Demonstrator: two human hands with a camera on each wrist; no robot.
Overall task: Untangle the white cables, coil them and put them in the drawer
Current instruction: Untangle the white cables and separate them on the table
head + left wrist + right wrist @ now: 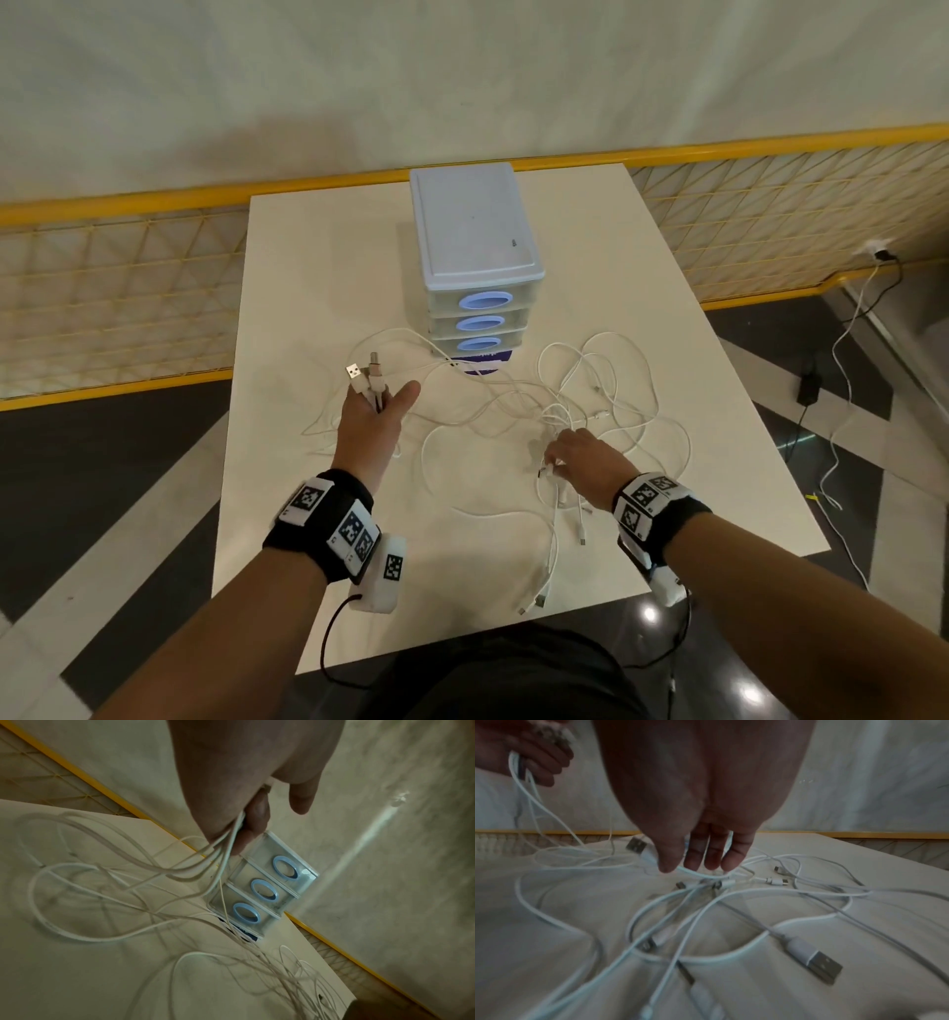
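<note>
Several white cables [580,406] lie tangled across the white table [318,288], in front of a small three-drawer unit [477,246] whose blue-handled drawers are all closed. My left hand [382,403] is raised left of the unit. It grips a bundle of cable ends [226,845], and two USB plugs [364,372] stick up above its fingers. My right hand [557,460] reaches down into the tangle [706,912]. Its thumb and fingers [687,864] pinch one white cable close to its USB plug [635,844].
Loose plug ends [534,601] lie near the table's front edge. A yellow mesh railing [102,267] runs behind and left of the table. On the floor to the right are a black adapter [809,385] and trailing cords.
</note>
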